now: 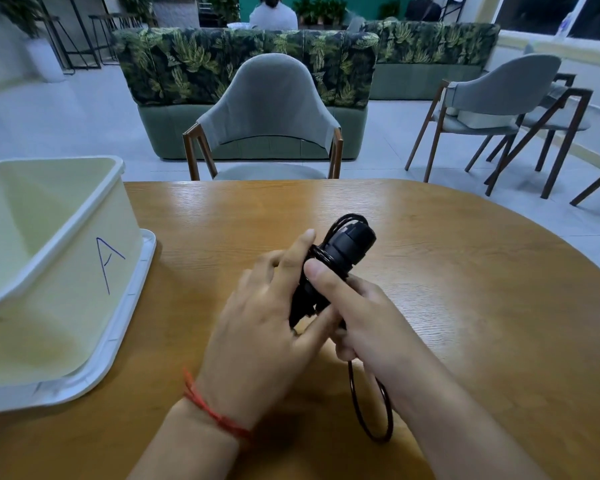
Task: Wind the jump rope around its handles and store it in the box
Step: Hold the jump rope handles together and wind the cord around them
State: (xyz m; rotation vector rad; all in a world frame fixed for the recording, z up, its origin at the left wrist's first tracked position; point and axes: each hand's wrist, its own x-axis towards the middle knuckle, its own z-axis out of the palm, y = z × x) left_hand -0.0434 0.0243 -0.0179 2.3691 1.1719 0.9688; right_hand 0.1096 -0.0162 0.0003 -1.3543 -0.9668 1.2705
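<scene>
The black jump rope handles [347, 249] are held together above the middle of the wooden table [465, 271], tops pointing away from me. Several turns of thin dark rope wrap around them. My right hand [357, 313] grips the lower part of the handles, thumb pressed on the wound rope. My left hand [267, 306] lies against the left side of the handles, fingers touching the rope. A loose loop of rope [371, 407] hangs below my right hand onto the table. The pale box [49, 258], marked with a letter A, stands open at the left.
The box rests on its white lid [125, 334] at the table's left edge. A grey chair [267, 109] stands at the far side of the table, a leaf-patterned sofa [246, 60] behind it. More chairs [499, 105] stand at the right. People sit far back.
</scene>
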